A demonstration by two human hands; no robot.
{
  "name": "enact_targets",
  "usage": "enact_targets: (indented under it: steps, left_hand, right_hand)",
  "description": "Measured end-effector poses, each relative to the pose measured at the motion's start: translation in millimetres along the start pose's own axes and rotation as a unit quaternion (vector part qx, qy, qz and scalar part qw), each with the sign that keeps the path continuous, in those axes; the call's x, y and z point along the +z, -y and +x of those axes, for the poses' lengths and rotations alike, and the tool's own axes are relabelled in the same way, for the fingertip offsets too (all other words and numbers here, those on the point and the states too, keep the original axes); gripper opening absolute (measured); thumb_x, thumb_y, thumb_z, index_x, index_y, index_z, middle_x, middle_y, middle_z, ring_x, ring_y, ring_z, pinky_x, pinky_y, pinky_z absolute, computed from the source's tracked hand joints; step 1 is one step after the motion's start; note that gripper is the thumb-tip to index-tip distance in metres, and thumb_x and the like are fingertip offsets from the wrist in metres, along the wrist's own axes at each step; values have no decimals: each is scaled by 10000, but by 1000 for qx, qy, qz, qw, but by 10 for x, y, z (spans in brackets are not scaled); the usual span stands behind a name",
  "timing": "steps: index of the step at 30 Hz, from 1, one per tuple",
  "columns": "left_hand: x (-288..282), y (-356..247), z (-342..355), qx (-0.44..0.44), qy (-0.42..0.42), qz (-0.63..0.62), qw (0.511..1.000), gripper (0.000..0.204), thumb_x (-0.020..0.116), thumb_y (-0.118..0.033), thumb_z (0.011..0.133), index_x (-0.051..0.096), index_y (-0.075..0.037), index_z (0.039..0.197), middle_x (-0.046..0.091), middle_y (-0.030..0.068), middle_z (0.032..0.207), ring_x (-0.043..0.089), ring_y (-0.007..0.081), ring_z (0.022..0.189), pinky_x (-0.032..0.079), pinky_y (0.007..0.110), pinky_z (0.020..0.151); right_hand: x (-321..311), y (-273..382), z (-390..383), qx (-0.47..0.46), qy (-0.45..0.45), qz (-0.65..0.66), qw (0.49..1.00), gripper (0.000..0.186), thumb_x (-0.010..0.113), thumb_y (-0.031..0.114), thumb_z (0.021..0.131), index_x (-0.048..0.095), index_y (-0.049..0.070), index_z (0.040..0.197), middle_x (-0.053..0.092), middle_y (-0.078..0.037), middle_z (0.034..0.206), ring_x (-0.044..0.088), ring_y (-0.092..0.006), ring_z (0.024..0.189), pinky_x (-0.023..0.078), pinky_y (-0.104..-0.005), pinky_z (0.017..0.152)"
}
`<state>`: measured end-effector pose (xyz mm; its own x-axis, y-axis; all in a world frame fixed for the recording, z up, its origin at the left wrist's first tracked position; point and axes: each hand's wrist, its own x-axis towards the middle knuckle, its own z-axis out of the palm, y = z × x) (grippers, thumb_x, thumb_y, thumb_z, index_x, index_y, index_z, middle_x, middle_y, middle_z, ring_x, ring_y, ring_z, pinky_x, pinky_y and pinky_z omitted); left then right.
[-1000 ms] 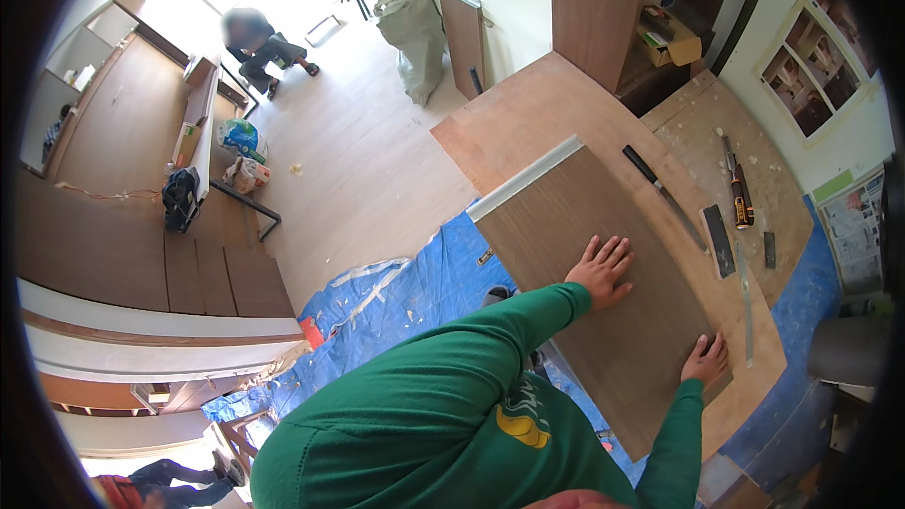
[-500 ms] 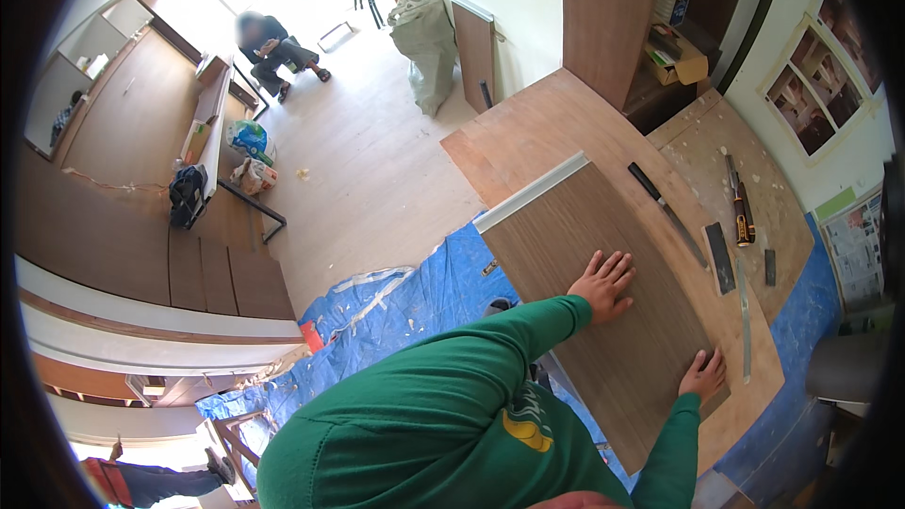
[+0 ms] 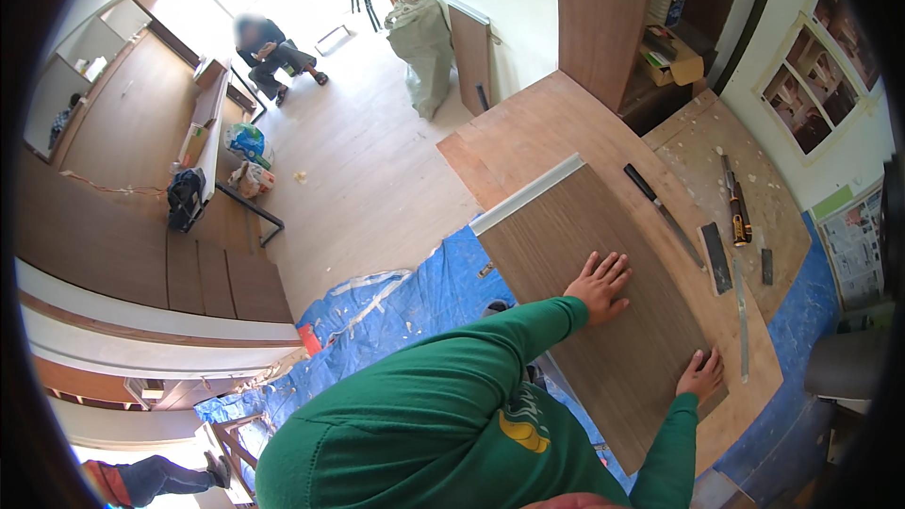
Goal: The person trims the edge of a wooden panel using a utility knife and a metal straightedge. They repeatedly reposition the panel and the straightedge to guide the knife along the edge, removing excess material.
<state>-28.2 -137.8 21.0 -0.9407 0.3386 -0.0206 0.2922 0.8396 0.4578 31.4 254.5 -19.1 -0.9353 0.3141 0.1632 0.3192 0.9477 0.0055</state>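
Observation:
My left hand [image 3: 599, 285] lies flat with fingers spread on a dark wood-grain panel [image 3: 603, 358], which has a pale metal strip [image 3: 528, 193] along its far end. My right hand [image 3: 700, 375] rests open on the panel's right edge near its lower corner. The panel lies on a light plywood sheet [image 3: 500, 141]. To the right of it are a black-handled knife [image 3: 665, 214], a screwdriver-like tool [image 3: 740, 212] with a yellow and black handle, a dark block [image 3: 715, 257], a smaller dark piece [image 3: 766, 267] and a thin metal strip [image 3: 742, 320].
A crouching person [image 3: 273, 61] is by the bright doorway; another's legs [image 3: 174, 479] show at lower left. A beige sack [image 3: 419, 57] and a board [image 3: 469, 57] lean by the back wall. A blue tarp [image 3: 377, 306] covers the floor below the panel; a long counter [image 3: 207, 151] runs left.
The view has shifted slightly, moving the scene a little lower in the picture. Both my hands stay on the panel. The crouching person's hands have come up in front of their body.

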Motion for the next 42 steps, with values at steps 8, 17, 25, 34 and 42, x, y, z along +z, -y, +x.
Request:
enact_targets:
  steps: [8, 17, 25, 34, 42]
  left_hand:
    - [-33, -10, -12, 3, 7, -14, 1000, 741, 446, -530, 1073, 365, -64, 1644, 217, 159, 1765, 134, 324, 1648, 25, 577, 1332]
    - [-55, -27, -10, 2, 5, -11, 1000, 736, 444, -528, 1071, 372, -67, 1640, 219, 160, 1763, 138, 325, 1647, 28, 572, 1334]
    - [-44, -8, 2, 1, 23, -19, 1000, 744, 422, -530, 1078, 346, -66, 1654, 181, 156, 1775, 104, 318, 1654, 5, 576, 1333]
    - [-53, -14, -8, 1, 13, -9, 1000, 734, 430, -539, 1078, 360, -81, 1647, 214, 155, 1765, 134, 323, 1648, 24, 572, 1336]
    - [-85, -31, -2, -3, 31, -9, 999, 746, 429, -531, 1079, 335, -74, 1660, 179, 142, 1777, 98, 309, 1655, 9, 571, 1336]
  right_hand:
    - [-51, 3, -25, 4, 13, -2, 1000, 586, 453, 535, 1106, 542, 113, 1502, 534, -175, 1546, 479, -386, 1437, 337, -549, 1221]
    - [-29, -17, 3, 8, 15, 3, 1000, 591, 454, 545, 1099, 526, 141, 1525, 531, -165, 1554, 473, -385, 1448, 325, -576, 1228]
    - [-30, -15, 4, 6, 19, -1, 1000, 592, 450, 547, 1101, 522, 144, 1528, 529, -161, 1557, 476, -381, 1447, 327, -578, 1226]
    - [-45, -1, -5, 11, 20, 2, 1000, 592, 448, 546, 1103, 517, 146, 1535, 524, -167, 1563, 465, -392, 1455, 332, -581, 1221]
    - [-60, 7, -8, 13, 27, -6, 1000, 589, 451, 537, 1103, 518, 135, 1529, 527, -167, 1562, 465, -388, 1458, 330, -573, 1227]
